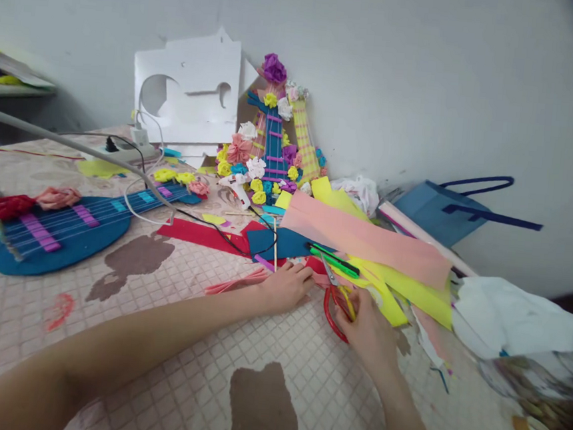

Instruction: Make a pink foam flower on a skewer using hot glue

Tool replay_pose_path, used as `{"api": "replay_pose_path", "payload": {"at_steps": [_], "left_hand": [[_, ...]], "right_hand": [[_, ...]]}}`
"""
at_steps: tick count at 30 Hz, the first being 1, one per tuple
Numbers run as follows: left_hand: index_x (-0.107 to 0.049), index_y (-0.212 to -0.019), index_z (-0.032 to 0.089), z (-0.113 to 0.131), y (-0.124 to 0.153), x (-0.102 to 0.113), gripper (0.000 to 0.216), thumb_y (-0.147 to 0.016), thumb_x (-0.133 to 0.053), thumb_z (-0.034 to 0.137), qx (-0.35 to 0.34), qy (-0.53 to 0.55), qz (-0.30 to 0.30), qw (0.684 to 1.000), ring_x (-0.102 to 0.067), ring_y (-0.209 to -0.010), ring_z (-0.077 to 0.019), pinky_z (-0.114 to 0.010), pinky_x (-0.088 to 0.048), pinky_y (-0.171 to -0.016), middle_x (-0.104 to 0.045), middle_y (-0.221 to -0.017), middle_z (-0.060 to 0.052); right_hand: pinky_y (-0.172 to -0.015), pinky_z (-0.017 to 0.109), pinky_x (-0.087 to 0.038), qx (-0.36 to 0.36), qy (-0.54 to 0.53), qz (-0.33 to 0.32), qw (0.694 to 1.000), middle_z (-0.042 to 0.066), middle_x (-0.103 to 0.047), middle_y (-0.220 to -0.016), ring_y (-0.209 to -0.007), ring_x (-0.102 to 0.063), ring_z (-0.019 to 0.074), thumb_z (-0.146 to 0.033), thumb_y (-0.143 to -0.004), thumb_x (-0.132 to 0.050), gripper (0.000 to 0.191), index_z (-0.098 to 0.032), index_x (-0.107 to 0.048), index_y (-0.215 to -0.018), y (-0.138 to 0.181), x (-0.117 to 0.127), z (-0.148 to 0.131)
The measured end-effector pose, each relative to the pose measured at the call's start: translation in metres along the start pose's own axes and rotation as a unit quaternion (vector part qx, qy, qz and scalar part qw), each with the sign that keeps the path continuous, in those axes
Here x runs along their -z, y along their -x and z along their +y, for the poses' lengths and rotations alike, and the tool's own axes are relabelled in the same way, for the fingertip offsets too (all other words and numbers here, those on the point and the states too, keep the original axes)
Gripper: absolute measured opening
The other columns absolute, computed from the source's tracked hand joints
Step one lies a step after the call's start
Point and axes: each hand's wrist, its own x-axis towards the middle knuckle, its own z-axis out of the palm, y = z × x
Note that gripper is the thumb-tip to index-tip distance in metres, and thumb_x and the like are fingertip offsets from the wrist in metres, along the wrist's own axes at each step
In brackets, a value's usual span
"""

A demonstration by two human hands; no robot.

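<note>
My left hand (287, 287) rests low over the table, fingers curled down with pink paper at their tips; the exact grip is partly hidden. Thin pink paper strips (238, 282) run in from its left side. In my right hand (368, 321) is a pair of scissors (338, 298) with red and yellow handles, its blades pointing away from me. Just beyond the blades lies a green utility knife (335, 261) on crepe paper. Blue paper (289, 242) and a red paper strip (199, 233) lie beyond my left hand, with a thin wooden stick (275, 241) across the blue paper.
A blue paper guitar (83, 241) lies at left, with a power strip (116, 153) and cables behind. A white glue gun (237, 187) stands before flower-covered guitars (275, 140). Wide pink paper (365, 232), a blue bag (440, 212) and white plastic (518, 319) occupy the right.
</note>
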Motion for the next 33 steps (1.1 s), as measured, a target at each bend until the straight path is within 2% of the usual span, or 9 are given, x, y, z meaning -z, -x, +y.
{"api": "replay_pose_path", "payload": {"at_steps": [3,9,14,16,18,22,26,29,33], "left_hand": [[-0.055,-0.111,0.014,0.002,-0.001,-0.001,0.029,-0.090,-0.050,0.034,0.006,0.005,0.000,1.000,-0.048,-0.108,-0.0273,-0.042,-0.039,-0.091,-0.053,-0.116,-0.013],[-0.055,-0.112,0.015,-0.001,0.009,0.018,0.029,-0.087,-0.055,0.029,0.035,0.034,0.019,0.999,-0.051,-0.108,-0.0247,-0.038,-0.042,-0.091,-0.055,-0.117,-0.011],[-0.052,-0.117,0.015,-0.036,0.057,0.064,0.028,-0.091,-0.043,0.020,0.105,0.067,0.074,0.990,-0.052,-0.110,-0.0203,-0.031,-0.043,-0.093,-0.057,-0.117,-0.010],[-0.057,-0.108,0.016,-0.052,0.079,0.078,0.024,-0.090,-0.044,0.025,0.170,0.133,0.097,0.972,-0.058,-0.098,-0.0182,-0.027,-0.045,-0.083,-0.062,-0.106,-0.008],[-0.060,-0.099,0.018,-0.063,0.098,0.085,0.023,-0.091,-0.041,0.028,0.217,0.176,0.066,0.958,-0.060,-0.083,-0.0156,-0.024,-0.045,-0.073,-0.065,-0.094,-0.004],[-0.060,-0.086,0.018,-0.060,0.117,0.078,0.028,-0.090,-0.041,0.038,0.263,0.212,-0.005,0.941,-0.057,-0.066,-0.0133,-0.022,-0.041,-0.059,-0.064,-0.077,-0.001],[-0.059,-0.082,0.016,-0.043,0.119,0.063,0.026,-0.082,-0.055,0.042,0.251,0.153,0.032,0.955,-0.058,-0.074,-0.0172,-0.025,-0.041,-0.061,-0.063,-0.083,-0.004],[-0.059,-0.076,0.016,-0.038,0.118,0.055,0.011,-0.082,-0.053,0.023,0.242,0.131,0.045,0.960,-0.058,-0.074,-0.0171,-0.025,-0.041,-0.062,-0.062,-0.079,-0.004],[-0.059,-0.076,0.016,-0.040,0.120,0.054,0.010,-0.082,-0.051,0.014,0.236,0.142,0.044,0.960,-0.058,-0.074,-0.0160,-0.025,-0.042,-0.064,-0.062,-0.079,-0.004]], "right_hand": [[-0.052,0.026,-0.034,0.017,-0.022,0.023,0.999,0.004,-0.062,-0.084,-0.071,-0.061,0.0219,-0.037,-0.080,-0.050,0.023,-0.022,-0.044,-0.094,0.005,0.003,-0.007],[-0.051,0.026,-0.033,0.047,-0.024,-0.030,0.998,0.004,-0.059,-0.080,-0.066,-0.059,0.0200,-0.032,-0.082,-0.049,0.013,-0.021,-0.046,-0.089,0.013,-0.003,-0.007],[-0.065,0.032,-0.044,0.048,-0.091,0.019,0.995,0.007,-0.057,-0.093,-0.078,-0.058,0.0214,-0.039,-0.085,-0.050,0.020,-0.021,-0.050,-0.093,0.008,0.004,-0.011],[-0.070,0.033,-0.046,0.055,-0.138,0.034,0.988,0.007,-0.057,-0.092,-0.077,-0.057,0.0195,-0.036,-0.086,-0.049,0.016,-0.021,-0.051,-0.091,0.003,0.010,-0.026],[-0.070,0.031,-0.046,0.079,-0.190,0.005,0.979,0.005,-0.058,-0.088,-0.074,-0.056,0.0171,-0.029,-0.086,-0.049,0.010,-0.021,-0.053,-0.089,-0.003,0.015,-0.048],[-0.068,0.028,-0.047,0.144,-0.275,-0.077,0.948,0.003,-0.058,-0.090,-0.077,-0.057,0.0156,-0.022,-0.084,-0.051,0.013,-0.021,-0.054,-0.097,-0.018,0.018,-0.102],[-0.088,0.036,-0.045,0.241,-0.248,-0.052,0.937,0.007,-0.055,-0.104,-0.100,-0.052,0.0210,-0.015,-0.080,-0.057,0.026,-0.021,-0.055,-0.106,-0.031,0.005,-0.142],[-0.093,0.043,-0.042,0.279,-0.209,-0.038,0.936,0.010,-0.053,-0.113,-0.109,-0.046,0.0254,-0.010,-0.080,-0.058,0.032,-0.020,-0.057,-0.110,-0.033,-0.007,-0.154],[-0.089,0.041,-0.042,0.296,-0.224,-0.050,0.927,0.007,-0.059,-0.101,-0.102,-0.047,0.0239,-0.008,-0.084,-0.054,0.015,-0.020,-0.060,-0.090,-0.029,-0.012,-0.155]]}}
